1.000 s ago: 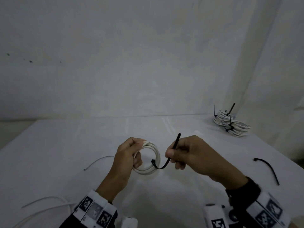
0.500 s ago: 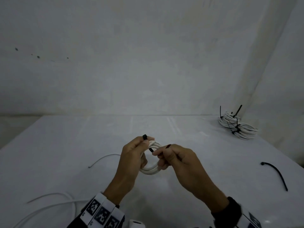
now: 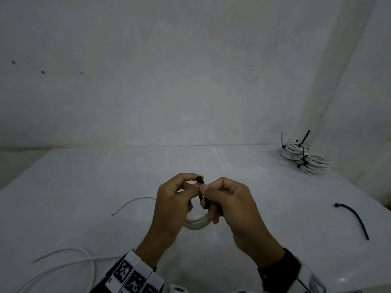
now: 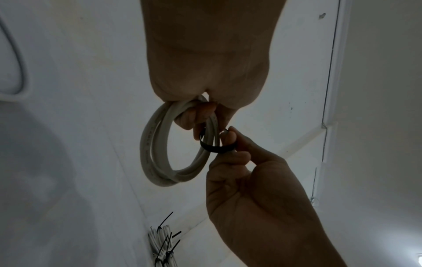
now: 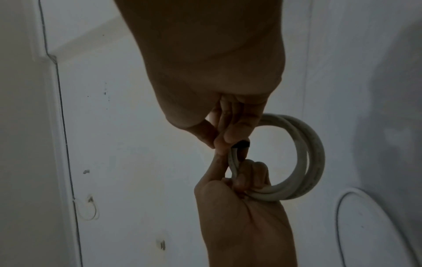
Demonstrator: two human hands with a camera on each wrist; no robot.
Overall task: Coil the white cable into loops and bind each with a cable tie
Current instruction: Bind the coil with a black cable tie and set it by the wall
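A small coil of white cable (image 3: 195, 224) (image 4: 157, 153) (image 5: 306, 162) hangs above the table between both hands. My left hand (image 3: 175, 199) grips the coil's top, and its thumb and forefinger pinch the head of a black cable tie (image 3: 200, 179). The tie (image 4: 217, 147) wraps round the coil's strands. My right hand (image 3: 224, 199) pinches the tie's tail (image 3: 205, 205) close to the head, fingers curled. In the right wrist view the black tie (image 5: 241, 144) shows between the fingertips.
Several bound white coils with black ties (image 3: 304, 159) lie at the table's far right corner. A loose black cable tie (image 3: 355, 218) lies on the right. Loose white cable (image 3: 69, 263) trails at the near left, with a thin end (image 3: 131, 203) behind the left hand.
The right hand has brought the tie's tail up round the coil to the head held by the left hand. Both hands now meet above the coil.
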